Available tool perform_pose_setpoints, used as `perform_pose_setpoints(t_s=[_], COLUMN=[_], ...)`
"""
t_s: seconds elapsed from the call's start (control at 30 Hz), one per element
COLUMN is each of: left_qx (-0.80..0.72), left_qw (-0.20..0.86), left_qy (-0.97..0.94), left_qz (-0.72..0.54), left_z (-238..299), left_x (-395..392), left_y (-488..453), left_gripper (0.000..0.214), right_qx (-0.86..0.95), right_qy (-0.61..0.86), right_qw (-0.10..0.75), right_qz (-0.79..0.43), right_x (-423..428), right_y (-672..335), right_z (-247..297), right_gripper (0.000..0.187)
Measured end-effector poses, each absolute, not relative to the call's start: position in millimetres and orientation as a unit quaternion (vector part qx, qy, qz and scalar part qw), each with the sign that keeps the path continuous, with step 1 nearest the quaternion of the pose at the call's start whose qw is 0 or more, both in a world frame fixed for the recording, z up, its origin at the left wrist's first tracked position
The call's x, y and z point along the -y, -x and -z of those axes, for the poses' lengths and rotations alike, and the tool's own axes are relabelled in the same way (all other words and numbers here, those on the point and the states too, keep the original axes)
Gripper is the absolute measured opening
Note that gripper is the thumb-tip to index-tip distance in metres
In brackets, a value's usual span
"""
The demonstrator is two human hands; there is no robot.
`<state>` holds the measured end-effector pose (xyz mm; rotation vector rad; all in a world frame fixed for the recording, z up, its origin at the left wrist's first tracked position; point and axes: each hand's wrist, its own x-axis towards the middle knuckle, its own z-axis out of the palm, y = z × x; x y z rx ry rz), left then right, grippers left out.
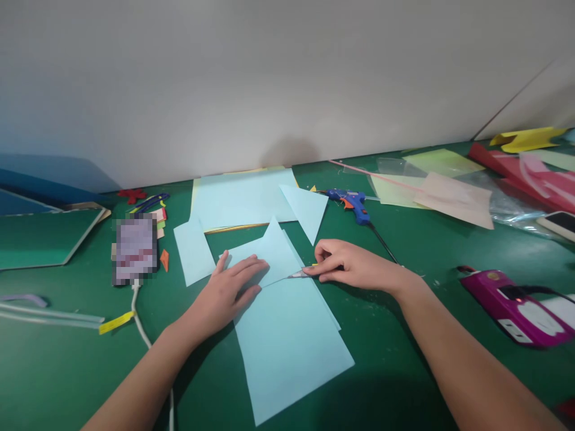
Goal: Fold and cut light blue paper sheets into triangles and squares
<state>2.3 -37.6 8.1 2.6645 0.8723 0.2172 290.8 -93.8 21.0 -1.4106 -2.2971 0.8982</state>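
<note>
A light blue sheet of paper [294, 347] lies at an angle on the green table, with another blue layer showing along its right edge. A line crosses its upper part, running between my two hands. My left hand [231, 287] lies flat on the sheet, fingers spread and holding nothing. My right hand [335, 263] is closed around a small cutter knife [297, 274]. Its pointed silver tip touches the paper at the right end of the line, and a bit of yellow shows by the fingers. Most of the knife's handle is hidden.
Behind lie stacked blue sheets [242, 200], a blue triangle [308, 209] and a blue glue gun [353, 200]. A blurred-out device [135, 248] with a white cable is at left. At right are a magenta power strip [516, 308] and coloured papers [453, 194].
</note>
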Motion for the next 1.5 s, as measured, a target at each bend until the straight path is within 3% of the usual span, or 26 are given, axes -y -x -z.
perform_pose_setpoints(t_s=[0.37,1.0,1.5], left_qx=[-0.308,-0.302,-0.296], left_qw=[0.180,0.133,0.159], left_qy=[-0.931,-0.939,-0.933], left_qz=[-0.081,-0.099,-0.132], left_z=[-8.9,-9.7,-7.8], left_x=[37.9,39.4,36.8], left_y=[-2.9,-2.5,-1.4], left_gripper=[0.031,0.030,0.022], right_qx=[0.804,0.832,0.828], right_qy=[0.484,0.468,0.470], right_qw=[0.186,0.167,0.158], right_qz=[-0.290,-0.249,-0.262], right_x=[93.1,93.7,93.7], right_y=[-279.5,-271.4,-272.7], right_z=[-19.7,-19.0,-20.9], right_gripper=[0.025,0.026,0.027])
